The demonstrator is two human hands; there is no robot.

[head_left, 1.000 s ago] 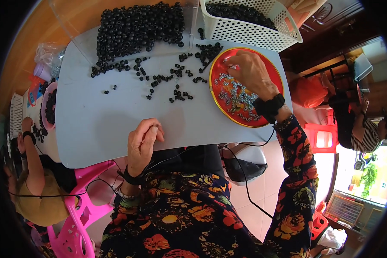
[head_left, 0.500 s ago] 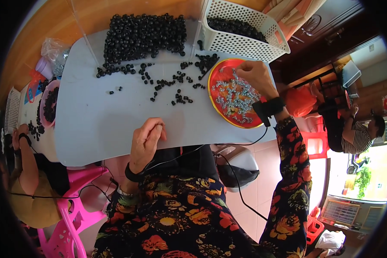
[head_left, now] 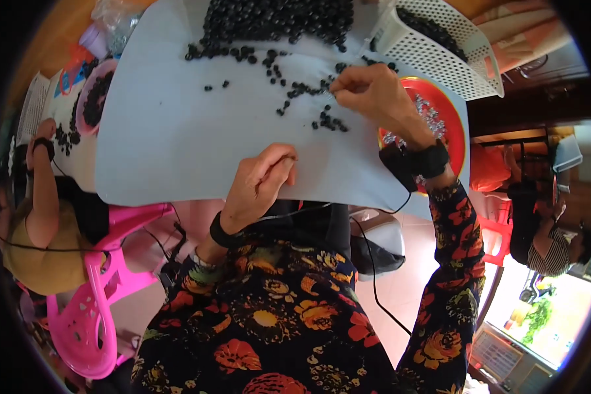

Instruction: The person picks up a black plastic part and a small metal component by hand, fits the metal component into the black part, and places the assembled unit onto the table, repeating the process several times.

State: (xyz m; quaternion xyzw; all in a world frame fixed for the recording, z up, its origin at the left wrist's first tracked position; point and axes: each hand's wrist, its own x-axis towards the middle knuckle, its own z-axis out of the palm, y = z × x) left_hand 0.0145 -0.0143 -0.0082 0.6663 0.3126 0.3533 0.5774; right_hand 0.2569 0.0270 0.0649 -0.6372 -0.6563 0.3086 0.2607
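The right hand [head_left: 374,98] pinches at the loose dark beads [head_left: 308,88] in the upper middle, touching them. The left hand [head_left: 259,180] rests curled and empty lower down, farther away.

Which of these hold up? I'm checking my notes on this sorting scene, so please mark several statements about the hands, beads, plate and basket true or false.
1. The right hand is over the scattered dark beads on the pale table sheet. True.
2. The left hand holds the red plate. False: it rests curled at the sheet's near edge, away from the plate.
3. The white perforated basket holds dark beads. True.
4. The red plate is empty. False: small pale bits lie in it.
5. The large pile of dark beads lies at the far side of the sheet. True.
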